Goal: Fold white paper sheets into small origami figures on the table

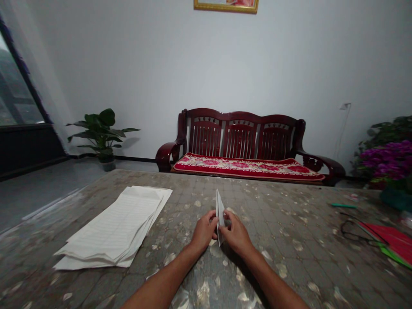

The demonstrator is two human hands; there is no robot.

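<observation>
A narrow folded white paper (220, 216) stands on edge, its point upward, pinched between both hands. My left hand (203, 231) grips its near side with the fingers curled. My right hand (234, 234) presses the other side, and the lower tip pokes out beneath the fingers. Both hands hover just above the speckled grey stone-patterned tabletop (277, 210). To the left of my hands lies a loose stack of lined white paper sheets (112, 225).
Dark-framed eyeglasses (354, 231), a green pen (343, 205) and red and green paper (391, 240) lie at the table's right. Beyond its far edge stand a red wooden bench with a floral cushion (244, 141), a potted leafy plant (103, 131) and purple flowers (388, 161).
</observation>
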